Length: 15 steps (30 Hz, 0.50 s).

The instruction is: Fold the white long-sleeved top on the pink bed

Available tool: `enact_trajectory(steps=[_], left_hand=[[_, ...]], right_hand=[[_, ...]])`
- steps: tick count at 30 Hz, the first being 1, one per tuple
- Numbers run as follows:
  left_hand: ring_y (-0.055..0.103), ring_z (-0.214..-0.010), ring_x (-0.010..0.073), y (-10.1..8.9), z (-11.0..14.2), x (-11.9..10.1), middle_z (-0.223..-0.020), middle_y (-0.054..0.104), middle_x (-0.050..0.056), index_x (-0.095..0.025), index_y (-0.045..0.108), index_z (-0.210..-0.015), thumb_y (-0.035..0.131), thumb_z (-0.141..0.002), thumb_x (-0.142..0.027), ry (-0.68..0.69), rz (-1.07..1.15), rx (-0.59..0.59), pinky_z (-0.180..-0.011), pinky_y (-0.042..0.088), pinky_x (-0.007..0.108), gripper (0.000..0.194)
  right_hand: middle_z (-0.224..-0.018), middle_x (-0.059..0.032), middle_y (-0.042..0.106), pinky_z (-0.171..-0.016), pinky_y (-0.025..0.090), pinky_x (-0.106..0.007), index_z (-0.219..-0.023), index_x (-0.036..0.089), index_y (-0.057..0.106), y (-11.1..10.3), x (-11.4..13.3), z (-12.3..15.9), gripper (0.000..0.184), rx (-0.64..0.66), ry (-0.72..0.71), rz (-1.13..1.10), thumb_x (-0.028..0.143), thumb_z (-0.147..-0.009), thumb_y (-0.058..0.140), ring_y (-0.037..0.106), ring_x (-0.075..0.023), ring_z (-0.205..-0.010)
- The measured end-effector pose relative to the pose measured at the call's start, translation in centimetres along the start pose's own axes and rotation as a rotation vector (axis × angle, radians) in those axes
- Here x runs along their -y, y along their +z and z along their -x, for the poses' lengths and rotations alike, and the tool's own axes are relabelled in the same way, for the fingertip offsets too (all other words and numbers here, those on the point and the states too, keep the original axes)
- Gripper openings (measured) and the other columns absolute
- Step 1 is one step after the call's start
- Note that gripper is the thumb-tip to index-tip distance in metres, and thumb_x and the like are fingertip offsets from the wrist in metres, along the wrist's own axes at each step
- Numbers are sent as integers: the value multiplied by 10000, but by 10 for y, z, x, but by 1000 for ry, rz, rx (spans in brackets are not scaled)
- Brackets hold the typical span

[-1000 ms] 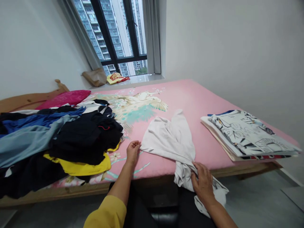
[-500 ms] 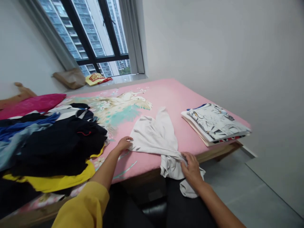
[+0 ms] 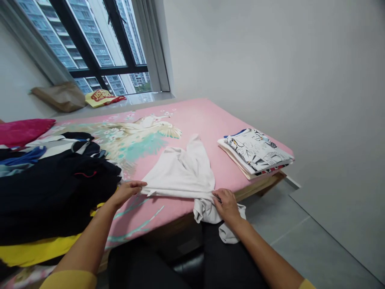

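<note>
White garment [image 3: 177,172], one: unfolded, on the near edge of the bed [image 3: 198,114], partly overhanging; pinched by my left hand [image 3: 128,192] and right hand [image 3: 227,205]. Folded stack [image 3: 255,149], one: done. Loose heap [image 3: 57,180], one: unfolded.

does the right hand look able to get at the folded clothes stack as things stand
Probably yes: only pink bedsheet shows between the right hand and the folded clothes stack, though that hand appears to be pinching the white garment.

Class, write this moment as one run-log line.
left hand: pinching white garment; right hand: on its near edge; garment: partly hanging off bed; folded stack: right
</note>
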<state>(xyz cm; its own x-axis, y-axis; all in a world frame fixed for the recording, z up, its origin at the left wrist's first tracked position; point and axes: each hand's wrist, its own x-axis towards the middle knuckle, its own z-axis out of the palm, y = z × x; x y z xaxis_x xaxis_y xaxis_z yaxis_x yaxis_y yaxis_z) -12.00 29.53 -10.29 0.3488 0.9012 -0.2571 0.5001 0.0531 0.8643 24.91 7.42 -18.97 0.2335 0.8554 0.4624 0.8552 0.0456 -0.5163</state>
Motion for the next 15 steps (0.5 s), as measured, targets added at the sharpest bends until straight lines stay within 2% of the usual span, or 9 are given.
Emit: enact_trajectory(steps=[2, 6, 9, 12, 15], left_hand=[[520, -611, 116, 0, 4, 0, -687, 659, 16, -131, 706, -977, 703, -597, -314, -3, -19, 7, -597, 405, 230, 422], [616, -789, 184, 4, 5, -5, -896, 714, 54, -159, 715, -965, 734, -559, -340, 2, -52, 41, -738, 466, 273, 444], [637, -825, 220, 2, 0, -5, -917, 721, 62, -163, 718, -956, 745, -531, -380, 42, -152, 60, -761, 481, 293, 477], [639, -851, 228, -1, -2, -1, -935, 720, 70, -162, 712, -969, 714, -575, -453, 120, -260, 15, -772, 479, 296, 490], [639, -822, 226, -3, 6, -2, -898, 718, 75, -155, 702, -1001, 656, -631, -545, 176, -327, -68, -739, 485, 298, 539]], right_hand=[[-922, -57, 597, -843, 358, -339, -965, 182, 598, 2, 1, -2, 140, 24, -16, 17, 211, -843, 535, 491, -207, -919], [-873, -70, 597, -807, 365, -325, -887, 156, 600, 0, 1, -9, 100, 53, -24, 26, 192, -835, 522, 492, -203, -863], [-802, -55, 585, -762, 362, -305, -794, 161, 587, -8, 1, -16, 81, 64, -16, 29, 172, -817, 511, 491, -187, -804], [-766, -37, 567, -742, 355, -292, -752, 169, 555, -19, 7, -20, 62, 30, 3, 15, 158, -783, 503, 488, -174, -779], [-730, -7, 532, -700, 362, -267, -759, 180, 511, -29, 17, -21, 63, 5, 74, -100, 165, -789, 458, 480, -148, -720]])
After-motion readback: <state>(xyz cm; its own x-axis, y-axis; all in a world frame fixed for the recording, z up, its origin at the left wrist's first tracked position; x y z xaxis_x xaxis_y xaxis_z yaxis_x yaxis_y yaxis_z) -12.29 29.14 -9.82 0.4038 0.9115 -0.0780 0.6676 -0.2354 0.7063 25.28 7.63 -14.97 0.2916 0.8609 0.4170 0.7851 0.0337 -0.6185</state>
